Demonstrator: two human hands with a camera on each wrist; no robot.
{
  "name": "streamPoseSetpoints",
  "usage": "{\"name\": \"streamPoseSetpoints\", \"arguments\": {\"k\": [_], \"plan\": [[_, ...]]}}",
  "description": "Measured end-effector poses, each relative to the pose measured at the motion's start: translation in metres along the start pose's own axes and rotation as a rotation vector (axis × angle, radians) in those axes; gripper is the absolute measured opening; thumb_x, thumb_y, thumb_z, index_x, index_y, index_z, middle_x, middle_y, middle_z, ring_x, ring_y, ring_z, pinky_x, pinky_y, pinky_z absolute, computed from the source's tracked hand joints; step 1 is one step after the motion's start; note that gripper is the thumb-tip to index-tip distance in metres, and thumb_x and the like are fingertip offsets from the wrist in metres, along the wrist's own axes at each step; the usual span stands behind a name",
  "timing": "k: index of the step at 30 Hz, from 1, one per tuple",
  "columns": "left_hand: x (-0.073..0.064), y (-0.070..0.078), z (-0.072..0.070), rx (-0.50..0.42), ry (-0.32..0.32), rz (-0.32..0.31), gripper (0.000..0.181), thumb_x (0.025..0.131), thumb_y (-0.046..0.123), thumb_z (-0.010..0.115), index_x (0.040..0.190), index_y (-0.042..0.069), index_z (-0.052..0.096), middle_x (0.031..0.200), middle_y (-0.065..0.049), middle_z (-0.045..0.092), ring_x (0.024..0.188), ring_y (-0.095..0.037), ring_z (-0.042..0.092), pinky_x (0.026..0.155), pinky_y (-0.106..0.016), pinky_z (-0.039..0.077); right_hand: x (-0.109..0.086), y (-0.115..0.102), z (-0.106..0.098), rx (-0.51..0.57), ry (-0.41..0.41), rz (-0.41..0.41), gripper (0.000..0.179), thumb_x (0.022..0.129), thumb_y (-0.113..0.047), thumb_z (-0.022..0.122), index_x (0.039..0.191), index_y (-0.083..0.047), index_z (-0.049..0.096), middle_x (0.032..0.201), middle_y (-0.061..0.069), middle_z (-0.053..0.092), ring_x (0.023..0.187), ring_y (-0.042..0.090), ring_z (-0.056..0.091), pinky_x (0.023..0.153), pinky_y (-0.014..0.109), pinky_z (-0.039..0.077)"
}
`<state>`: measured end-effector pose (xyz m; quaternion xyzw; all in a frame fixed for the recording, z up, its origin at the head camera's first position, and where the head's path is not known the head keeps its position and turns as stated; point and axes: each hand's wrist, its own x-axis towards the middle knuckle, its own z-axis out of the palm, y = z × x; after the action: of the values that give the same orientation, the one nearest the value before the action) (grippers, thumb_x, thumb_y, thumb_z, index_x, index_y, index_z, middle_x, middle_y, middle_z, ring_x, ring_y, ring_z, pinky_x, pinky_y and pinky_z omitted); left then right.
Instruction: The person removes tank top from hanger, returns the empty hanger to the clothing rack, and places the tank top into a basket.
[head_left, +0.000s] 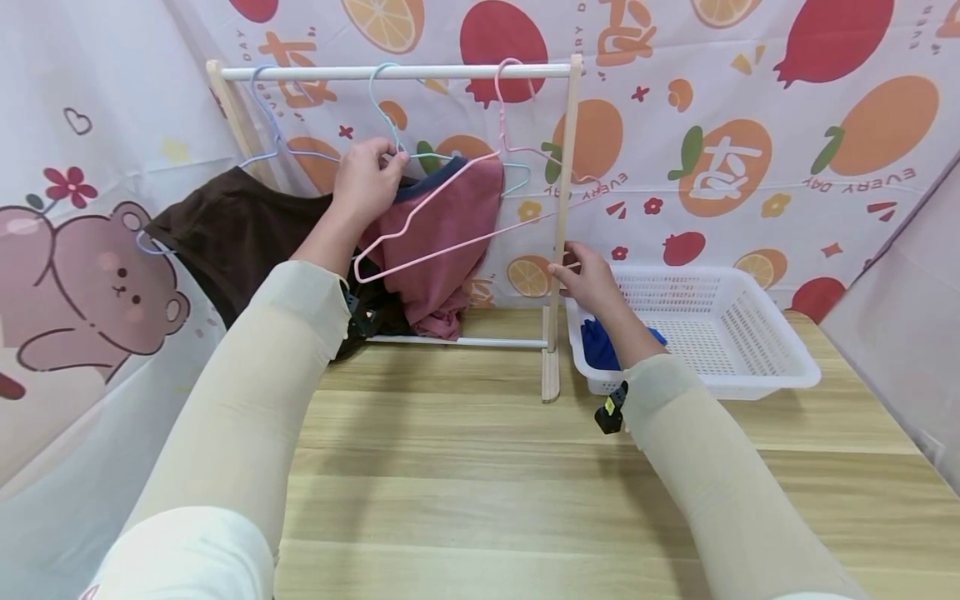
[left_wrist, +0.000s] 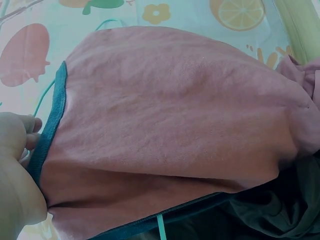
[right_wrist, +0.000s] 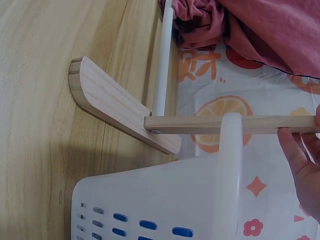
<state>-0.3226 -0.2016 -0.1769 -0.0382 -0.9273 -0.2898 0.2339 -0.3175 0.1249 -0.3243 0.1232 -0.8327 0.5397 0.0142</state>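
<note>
My left hand pinches the neck of a light teal hanger just under its hook, which sits over the rack's top rail. On that hanger is a pink garment with dark blue trim. My right hand grips the right wooden upright of the clothes rack, fingers behind and thumb in front; the right wrist view shows fingertips on the same post. A bare pink hanger hangs at the right, crossing in front of the garment. A brown garment hangs on a blue hanger at the left.
A white plastic basket stands on the wooden table, right of the rack, with blue cloth inside. The rack's foot is close to the basket's left side. Behind hangs a fruit-print curtain.
</note>
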Motion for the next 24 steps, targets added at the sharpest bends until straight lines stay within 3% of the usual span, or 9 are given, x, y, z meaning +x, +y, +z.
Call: {"name": "streamPoseSetpoints", "arguments": {"k": [4, 10, 16, 20, 24], "plan": [[0.000, 0.001, -0.001, -0.001, 0.005, -0.003, 0.036, 0.102, 0.042, 0.046, 0.109, 0.012, 0.064, 0.076, -0.005, 0.053, 0.075, -0.020, 0.048, 0.068, -0.029, 0.036, 0.000, 0.000, -0.002, 0.001, -0.003, 0.007, 0.050, 0.099, -0.025, 0.060, 0.145, -0.011, 0.044, 0.120, 0.013, 0.055, 0.109, 0.027, 0.059, 0.082, 0.040, 0.058], [-0.004, 0.005, -0.007, -0.020, 0.085, -0.017, 0.034, 0.102, 0.039, 0.047, 0.110, 0.011, 0.064, 0.085, 0.000, 0.059, 0.084, -0.017, 0.053, 0.074, -0.027, 0.038, 0.000, 0.001, -0.001, 0.009, -0.013, 0.008, 0.051, 0.099, -0.024, 0.060, 0.145, -0.010, 0.044, 0.119, 0.013, 0.055, 0.108, 0.028, 0.059, 0.082, 0.041, 0.058], [-0.013, 0.001, -0.017, -0.112, 0.191, -0.011, 0.033, 0.101, 0.039, 0.050, 0.105, 0.009, 0.064, 0.069, 0.008, 0.050, 0.070, -0.010, 0.046, 0.068, -0.025, 0.036, 0.000, 0.001, 0.003, 0.011, -0.019, 0.001, 0.051, 0.099, -0.024, 0.060, 0.145, -0.011, 0.044, 0.120, 0.014, 0.055, 0.109, 0.028, 0.059, 0.082, 0.041, 0.058], [-0.022, -0.008, -0.013, -0.170, 0.239, 0.027, 0.031, 0.100, 0.035, 0.054, 0.099, 0.006, 0.066, 0.062, 0.011, 0.046, 0.066, -0.007, 0.044, 0.067, -0.023, 0.034, 0.001, 0.001, 0.002, 0.002, -0.013, -0.008, 0.050, 0.099, -0.023, 0.060, 0.145, -0.012, 0.044, 0.120, 0.014, 0.055, 0.109, 0.028, 0.059, 0.081, 0.041, 0.058], [-0.034, -0.021, 0.001, -0.243, 0.231, 0.040, 0.031, 0.099, 0.033, 0.058, 0.097, 0.004, 0.068, 0.061, 0.011, 0.045, 0.065, -0.008, 0.044, 0.065, -0.023, 0.034, 0.002, 0.001, -0.001, -0.006, 0.004, -0.009, 0.050, 0.099, -0.024, 0.060, 0.145, -0.011, 0.044, 0.122, 0.014, 0.056, 0.110, 0.028, 0.059, 0.081, 0.041, 0.058]]}}
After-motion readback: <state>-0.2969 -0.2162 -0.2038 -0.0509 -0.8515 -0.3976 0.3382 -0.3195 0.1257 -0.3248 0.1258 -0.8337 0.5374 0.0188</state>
